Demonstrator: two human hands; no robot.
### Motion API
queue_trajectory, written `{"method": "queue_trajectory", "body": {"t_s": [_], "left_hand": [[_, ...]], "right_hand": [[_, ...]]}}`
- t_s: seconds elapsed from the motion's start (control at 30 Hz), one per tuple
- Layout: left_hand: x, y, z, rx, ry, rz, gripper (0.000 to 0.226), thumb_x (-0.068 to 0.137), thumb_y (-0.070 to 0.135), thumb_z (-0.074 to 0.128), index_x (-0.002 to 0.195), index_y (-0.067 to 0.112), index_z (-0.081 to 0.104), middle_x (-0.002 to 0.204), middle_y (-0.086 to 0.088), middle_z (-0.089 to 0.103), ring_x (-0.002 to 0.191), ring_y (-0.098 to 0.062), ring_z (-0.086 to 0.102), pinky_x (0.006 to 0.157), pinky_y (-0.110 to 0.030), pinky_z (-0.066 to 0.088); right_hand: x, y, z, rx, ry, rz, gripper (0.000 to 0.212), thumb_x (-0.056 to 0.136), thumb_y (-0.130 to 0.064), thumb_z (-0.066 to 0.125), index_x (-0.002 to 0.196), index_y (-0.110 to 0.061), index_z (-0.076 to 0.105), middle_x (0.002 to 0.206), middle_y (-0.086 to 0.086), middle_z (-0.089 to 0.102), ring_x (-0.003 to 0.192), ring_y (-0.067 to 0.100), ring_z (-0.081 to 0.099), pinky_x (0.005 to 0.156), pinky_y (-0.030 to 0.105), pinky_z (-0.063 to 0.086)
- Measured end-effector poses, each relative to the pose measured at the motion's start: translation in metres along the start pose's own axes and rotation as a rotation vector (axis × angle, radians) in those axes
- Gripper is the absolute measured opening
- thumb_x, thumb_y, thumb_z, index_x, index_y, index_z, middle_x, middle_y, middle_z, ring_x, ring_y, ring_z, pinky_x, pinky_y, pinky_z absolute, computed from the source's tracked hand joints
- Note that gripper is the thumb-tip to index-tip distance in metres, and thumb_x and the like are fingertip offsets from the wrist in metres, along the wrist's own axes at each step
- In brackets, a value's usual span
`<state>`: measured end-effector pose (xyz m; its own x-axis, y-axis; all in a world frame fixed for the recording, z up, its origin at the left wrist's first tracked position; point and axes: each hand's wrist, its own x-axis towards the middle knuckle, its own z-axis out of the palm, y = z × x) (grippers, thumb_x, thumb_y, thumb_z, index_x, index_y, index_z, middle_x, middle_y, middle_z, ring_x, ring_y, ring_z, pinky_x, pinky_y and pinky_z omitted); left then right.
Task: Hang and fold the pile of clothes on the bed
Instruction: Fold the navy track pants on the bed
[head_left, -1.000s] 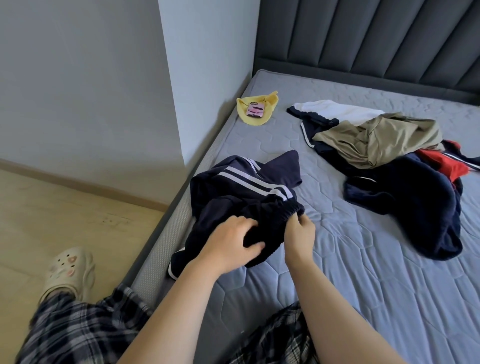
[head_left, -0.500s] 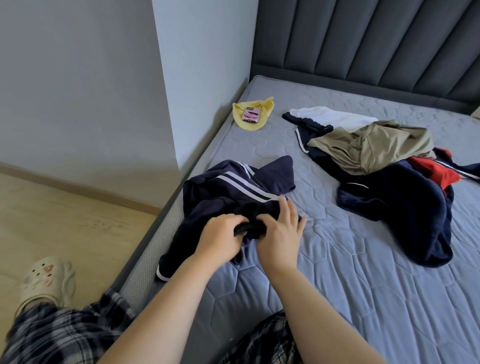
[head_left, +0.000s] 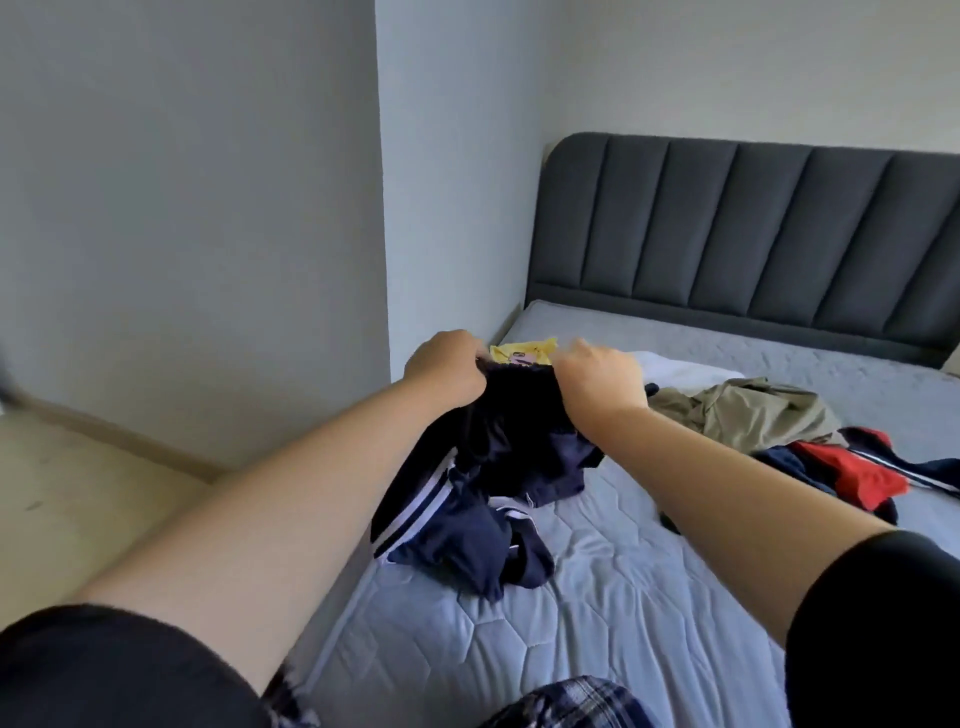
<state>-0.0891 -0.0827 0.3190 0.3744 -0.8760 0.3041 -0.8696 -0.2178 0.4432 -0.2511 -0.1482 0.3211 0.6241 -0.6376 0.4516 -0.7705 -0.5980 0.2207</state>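
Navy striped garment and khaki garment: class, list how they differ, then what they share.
The navy striped garment is dark with white stripes; the khaki garment is plain tan. The navy one hangs raised, its lower part on the mattress; the khaki one lies crumpled. The left hand and right hand grip the navy one; no hand touches the khaki one. Both are unfolded.

— Where is the navy white-striped track garment (head_left: 483, 467)?
— On the quilted grey mattress (head_left: 597, 623) near its left edge, top held in the left hand (head_left: 447, 366) and right hand (head_left: 602, 376).
— Around it?
— A small yellow cloth (head_left: 522, 351) behind; the crumpled khaki garment (head_left: 748, 415) to the right, the padded grey headboard (head_left: 753, 228) beyond.
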Motion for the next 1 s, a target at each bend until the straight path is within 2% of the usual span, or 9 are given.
{"method": "queue_trajectory", "body": {"t_s": [0.27, 0.43, 0.57, 0.63, 0.73, 0.8, 0.83, 0.9, 1.0], "left_hand": [[0.017, 0.067, -0.150, 0.095, 0.225, -0.114, 0.028, 0.069, -0.009, 0.041, 0.059, 0.015, 0.052, 0.070, -0.003, 0.054, 0.070, -0.026, 0.051, 0.052, -0.022, 0.033], [0.057, 0.107, -0.237, 0.034, 0.769, 0.107, 0.046, 0.079, -0.010, 0.047, 0.110, 0.018, 0.064, 0.111, -0.001, 0.057, 0.094, -0.024, 0.056, 0.073, -0.032, 0.046], [0.080, 0.105, -0.261, 0.125, 0.296, -0.148, 0.022, 0.080, -0.005, 0.042, 0.088, 0.008, 0.059, 0.084, -0.007, 0.054, 0.066, -0.023, 0.048, 0.056, -0.027, 0.041], [0.090, 0.103, -0.272, 0.111, 0.292, -0.200, 0.017, 0.078, -0.003, 0.042, 0.078, 0.009, 0.054, 0.077, -0.005, 0.052, 0.062, -0.022, 0.047, 0.052, -0.025, 0.038], [0.105, 0.115, -0.290, -0.099, 0.728, -0.151, 0.021, 0.073, -0.003, 0.045, 0.067, 0.016, 0.051, 0.067, 0.002, 0.048, 0.054, -0.016, 0.041, 0.052, -0.024, 0.034], [0.110, 0.121, -0.297, -0.257, 0.995, -0.019, 0.031, 0.072, -0.005, 0.045, 0.076, 0.022, 0.060, 0.076, 0.008, 0.052, 0.063, -0.016, 0.045, 0.063, -0.026, 0.038], [0.113, 0.122, -0.298, -0.266, 0.952, 0.045, 0.034, 0.072, -0.007, 0.044, 0.078, 0.022, 0.062, 0.077, 0.006, 0.052, 0.067, -0.018, 0.046, 0.067, -0.027, 0.039], [0.120, 0.116, -0.293, -0.184, 0.578, 0.122, 0.026, 0.069, -0.010, 0.039, 0.068, 0.011, 0.055, 0.066, -0.003, 0.044, 0.066, -0.022, 0.038, 0.062, -0.027, 0.031], [0.123, 0.102, -0.286, -0.236, 0.181, 0.020, 0.025, 0.072, -0.006, 0.038, 0.057, 0.014, 0.035, 0.053, -0.002, 0.032, 0.054, -0.019, 0.029, 0.051, -0.023, 0.026]], "right_hand": [[0.064, 0.023, -0.156, 0.107, 0.218, 0.139, 0.018, 0.079, 0.010, 0.045, 0.073, -0.007, 0.048, 0.076, 0.007, 0.045, 0.072, 0.030, 0.050, 0.059, 0.031, 0.035], [0.116, 0.062, -0.237, 0.325, 0.589, 0.309, 0.022, 0.086, 0.008, 0.042, 0.101, -0.006, 0.049, 0.101, 0.015, 0.048, 0.072, 0.033, 0.047, 0.059, 0.036, 0.033], [0.132, 0.099, -0.254, 0.239, 0.279, 0.429, 0.012, 0.086, 0.006, 0.043, 0.087, 0.000, 0.053, 0.092, 0.016, 0.056, 0.070, 0.030, 0.053, 0.064, 0.035, 0.040], [0.137, 0.118, -0.253, 0.237, 0.259, 0.469, 0.013, 0.083, 0.008, 0.045, 0.077, -0.001, 0.051, 0.080, 0.013, 0.055, 0.060, 0.024, 0.046, 0.060, 0.033, 0.040], [0.153, 0.132, -0.255, 0.352, 0.579, 0.495, 0.014, 0.083, 0.007, 0.045, 0.088, -0.003, 0.053, 0.089, 0.013, 0.054, 0.072, 0.029, 0.047, 0.062, 0.032, 0.036], [0.165, 0.136, -0.260, 0.549, 0.590, 0.486, 0.021, 0.084, 0.005, 0.043, 0.096, -0.003, 0.059, 0.085, 0.015, 0.061, 0.072, 0.030, 0.053, 0.060, 0.030, 0.040], [0.169, 0.139, -0.260, 0.596, 0.425, 0.459, 0.024, 0.084, 0.005, 0.041, 0.094, 0.000, 0.061, 0.074, 0.016, 0.065, 0.062, 0.028, 0.057, 0.053, 0.030, 0.045], [0.170, 0.149, -0.256, 0.554, 0.084, 0.442, 0.026, 0.082, 0.006, 0.038, 0.086, 0.003, 0.064, 0.052, 0.012, 0.061, 0.046, 0.025, 0.057, 0.043, 0.025, 0.046], [0.173, 0.164, -0.249, 0.471, 0.182, 0.459, 0.016, 0.079, 0.004, 0.045, 0.069, -0.002, 0.056, 0.062, 0.011, 0.052, 0.066, 0.026, 0.050, 0.052, 0.022, 0.036]]}}
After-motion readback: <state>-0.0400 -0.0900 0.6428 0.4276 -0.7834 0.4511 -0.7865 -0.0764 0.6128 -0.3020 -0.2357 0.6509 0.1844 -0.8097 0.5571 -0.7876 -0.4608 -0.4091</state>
